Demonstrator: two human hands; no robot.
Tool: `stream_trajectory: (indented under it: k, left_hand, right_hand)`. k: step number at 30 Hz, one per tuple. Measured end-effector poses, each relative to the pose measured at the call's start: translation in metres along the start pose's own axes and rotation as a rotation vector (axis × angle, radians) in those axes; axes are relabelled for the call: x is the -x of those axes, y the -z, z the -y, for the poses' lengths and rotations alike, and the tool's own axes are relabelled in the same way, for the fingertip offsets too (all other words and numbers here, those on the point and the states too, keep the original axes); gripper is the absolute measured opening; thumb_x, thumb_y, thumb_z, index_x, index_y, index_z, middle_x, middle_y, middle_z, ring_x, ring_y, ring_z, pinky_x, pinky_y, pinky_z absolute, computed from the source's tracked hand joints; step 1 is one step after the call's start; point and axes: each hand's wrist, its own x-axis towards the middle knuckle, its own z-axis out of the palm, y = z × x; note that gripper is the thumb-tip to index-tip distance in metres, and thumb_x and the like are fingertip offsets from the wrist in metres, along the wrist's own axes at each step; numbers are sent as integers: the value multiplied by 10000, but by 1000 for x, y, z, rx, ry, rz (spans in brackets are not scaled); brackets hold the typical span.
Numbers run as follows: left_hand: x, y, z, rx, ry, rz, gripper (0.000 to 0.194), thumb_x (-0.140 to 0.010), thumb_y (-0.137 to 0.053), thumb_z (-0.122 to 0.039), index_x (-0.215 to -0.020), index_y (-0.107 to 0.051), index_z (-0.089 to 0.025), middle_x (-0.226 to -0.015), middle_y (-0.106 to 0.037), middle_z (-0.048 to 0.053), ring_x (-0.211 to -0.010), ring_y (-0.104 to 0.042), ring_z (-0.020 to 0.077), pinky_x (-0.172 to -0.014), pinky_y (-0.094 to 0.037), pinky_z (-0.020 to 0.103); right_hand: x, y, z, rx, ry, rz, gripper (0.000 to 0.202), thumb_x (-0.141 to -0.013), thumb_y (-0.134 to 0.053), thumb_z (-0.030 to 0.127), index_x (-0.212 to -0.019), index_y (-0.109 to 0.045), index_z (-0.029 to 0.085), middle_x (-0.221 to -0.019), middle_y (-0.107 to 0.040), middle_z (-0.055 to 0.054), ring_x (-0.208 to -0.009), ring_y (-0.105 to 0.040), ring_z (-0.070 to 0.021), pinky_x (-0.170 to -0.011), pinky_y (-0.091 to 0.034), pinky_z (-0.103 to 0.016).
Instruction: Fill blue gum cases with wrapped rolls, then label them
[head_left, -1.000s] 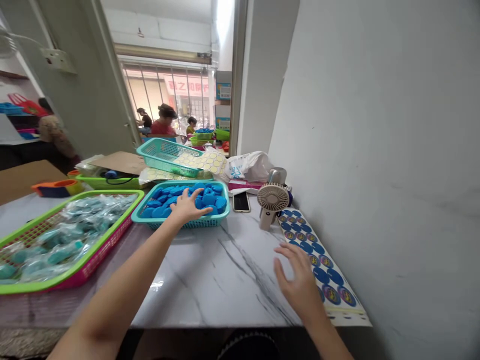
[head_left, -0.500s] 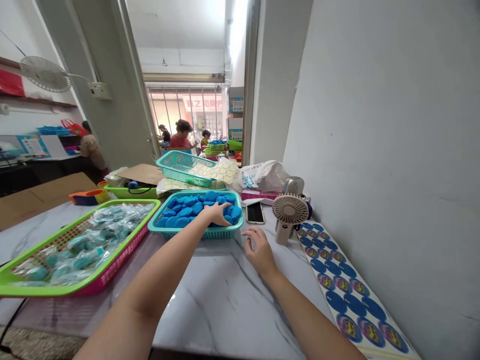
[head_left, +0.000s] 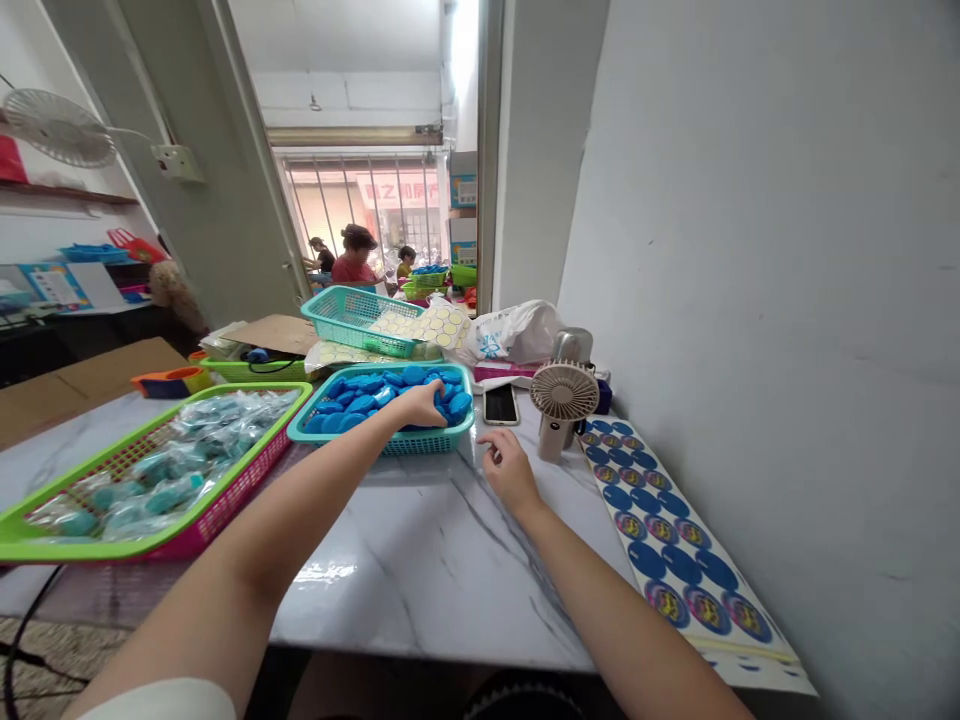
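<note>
My left hand [head_left: 421, 406] reaches into the right part of a teal basket [head_left: 420, 446] filled with round blue pieces [head_left: 362, 404]. Its fingers are bent down among the pieces, and whether they grip one is hidden. Just right of the basket, my right hand [head_left: 508, 466] hovers over the marble-patterned table [head_left: 420, 560], fingers loosely curled and apart, nothing in them. A phone [head_left: 500, 405] lies beyond that hand, and a small beige fan [head_left: 562, 400] stands to its right.
At the left is a green and pink basket [head_left: 217, 510] of bagged teal items. Sticker sheets [head_left: 660, 530] lie along the right wall. Behind stand another teal basket [head_left: 360, 318] and a white plastic bag [head_left: 517, 330]. People sit beyond the opening.
The view has shifted, so the table shows slightly higher and further left. My left hand's fingers have curled further among the blue pieces. My right hand remains beside the basket.
</note>
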Motion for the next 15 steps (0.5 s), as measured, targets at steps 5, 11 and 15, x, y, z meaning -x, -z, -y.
stream_trajectory:
  k: [5, 11, 15]
  left_hand:
    - [3, 4, 16, 62, -74, -97, 356, -985, -654, -356, -1280, -614, -160, -1244, -654, 100, -1041, -676, 242, -877, -600, 440]
    - [9, -7, 25, 167, -204, -297, 334, -982, -658, -353, -1252, -632, -159, -1265, -648, 101, -1089, -661, 254, -923, -582, 465]
    - [11, -7, 30, 300, -231, -467, 335, -979, -662, -347, -1256, -631, -160, -1289, -640, 106, -1120, -651, 260, -948, -569, 482]
  right_hand:
    - [1, -2, 1, -35, 26, 32, 265, -1011, -625, 355, -1208, -650, 178, -1209, -670, -84, -994, -681, -202, -857, -599, -400]
    - [1, -2, 1, -38, 38, 49, 271, -1009, -628, 356, -1209, -649, 174, -1203, -673, -83, -994, -683, -204, -862, -598, -406]
    - [1, -3, 1, -26, 34, 55, 266, -1010, -627, 355, -1204, -651, 174, -1197, -675, -82, -990, -684, -202, -859, -598, -403]
